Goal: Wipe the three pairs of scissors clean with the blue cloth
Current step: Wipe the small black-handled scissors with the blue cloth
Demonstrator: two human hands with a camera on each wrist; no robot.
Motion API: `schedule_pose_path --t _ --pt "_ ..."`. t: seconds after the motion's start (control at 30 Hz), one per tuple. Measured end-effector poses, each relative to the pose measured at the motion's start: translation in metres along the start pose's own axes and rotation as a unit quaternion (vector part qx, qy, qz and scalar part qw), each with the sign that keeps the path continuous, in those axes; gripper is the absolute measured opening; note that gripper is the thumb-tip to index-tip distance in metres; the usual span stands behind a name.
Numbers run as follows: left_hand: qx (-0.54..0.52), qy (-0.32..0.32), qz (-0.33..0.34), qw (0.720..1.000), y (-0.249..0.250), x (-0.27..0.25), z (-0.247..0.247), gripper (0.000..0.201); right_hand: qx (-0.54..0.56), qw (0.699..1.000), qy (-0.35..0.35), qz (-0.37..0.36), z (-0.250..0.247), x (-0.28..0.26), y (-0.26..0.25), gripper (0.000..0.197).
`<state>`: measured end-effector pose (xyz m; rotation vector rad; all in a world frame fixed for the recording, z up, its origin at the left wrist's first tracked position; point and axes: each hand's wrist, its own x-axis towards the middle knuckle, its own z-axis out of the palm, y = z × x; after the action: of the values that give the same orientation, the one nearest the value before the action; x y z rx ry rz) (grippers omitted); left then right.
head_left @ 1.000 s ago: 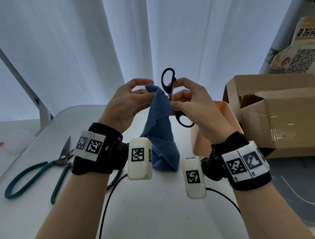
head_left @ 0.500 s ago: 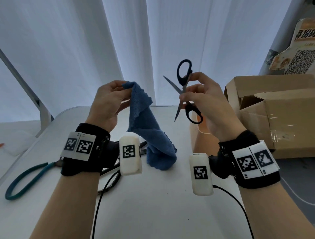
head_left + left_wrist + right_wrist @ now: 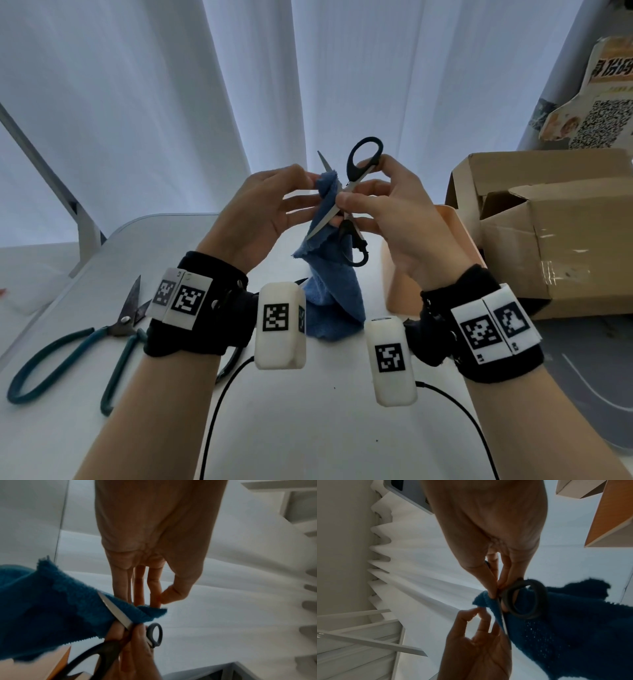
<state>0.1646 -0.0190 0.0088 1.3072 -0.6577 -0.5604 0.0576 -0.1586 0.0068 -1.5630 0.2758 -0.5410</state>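
No legible words are seen; a QR code and cut-off characters are printed on the cardboard sign (image 3: pixel 596 99).

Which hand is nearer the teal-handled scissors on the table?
Left. The left hand is raised above the table on the teal-handled scissors' side, pinching the blue cloth; the right hand is farther across.

The head view looks forward and down over both wrists onto the white table (image 3: pixel 308 428). Each wrist view looks close along its palm toward the fingertips. All three share the black-handled scissors (image 3: pixel 363 161) against the blue cloth (image 3: pixel 329 294).
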Motion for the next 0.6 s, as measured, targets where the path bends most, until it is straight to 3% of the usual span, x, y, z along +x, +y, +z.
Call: schedule_pose_path --t 0.27,0.4,0.6 --pt "-0.021 -0.017 -0.025 0.999 -0.0049 -0.0011 0.0026 0.011 -0.021 0.999 -0.021 -0.024 0.0006 -0.0027 0.0007 0.034" --pt "-0.028 0.017 -0.044 0.998 -0.0081 -0.0001 0.0059 0.031 -0.053 0.997 -0.012 -0.052 -0.0013 -0.0034 0.0011 0.032" --pt "-0.026 0.041 -0.025 0.999 -0.0103 0.0030 0.0035 0.039 -0.070 0.996 -0.031 -0.054 -0.0012 -0.0028 0.0036 0.031"
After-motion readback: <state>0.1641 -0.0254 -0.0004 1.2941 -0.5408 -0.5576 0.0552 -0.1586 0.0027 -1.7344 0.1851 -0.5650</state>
